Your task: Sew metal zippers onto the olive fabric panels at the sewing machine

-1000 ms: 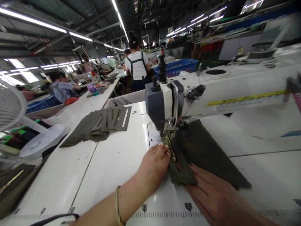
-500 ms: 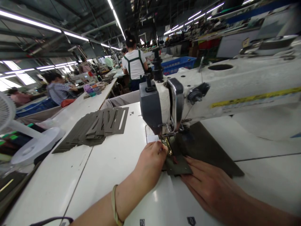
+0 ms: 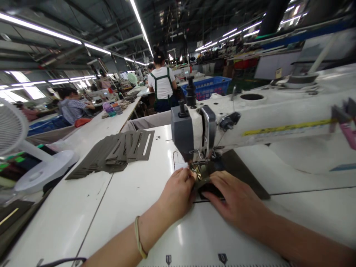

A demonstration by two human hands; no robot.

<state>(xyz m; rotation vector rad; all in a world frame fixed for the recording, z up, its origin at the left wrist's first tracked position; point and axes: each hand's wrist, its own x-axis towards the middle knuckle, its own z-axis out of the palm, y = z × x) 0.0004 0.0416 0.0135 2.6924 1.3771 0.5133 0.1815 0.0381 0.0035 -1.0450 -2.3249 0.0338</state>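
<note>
A dark olive-grey flat piece (image 3: 246,174) lies under the head of a white sewing machine (image 3: 196,128). Its near end lifts and curls beside the needle area, where my right hand (image 3: 239,198) grips it between thumb and fingers. My left hand (image 3: 178,191) is closed, fingertips pressed together just left of the presser foot; whatever they pinch is hidden. A gold-coloured metal part (image 3: 198,173) shows between the two hands. A yellow-green band (image 3: 138,237) circles my left wrist.
Cut dark pieces with slots (image 3: 111,154) lie fanned out on the white table (image 3: 122,207) to the left. A white fan (image 3: 47,163) stands at the far left. Scissors or snips with a pink handle (image 3: 347,131) hang at right. Co-workers (image 3: 162,83) and a blue crate (image 3: 208,89) are beyond.
My right hand has moved up and left, from lying flat beside the piece to gripping its near end, now curled up. My left hand stays by the presser foot. The view has shifted slightly.
</note>
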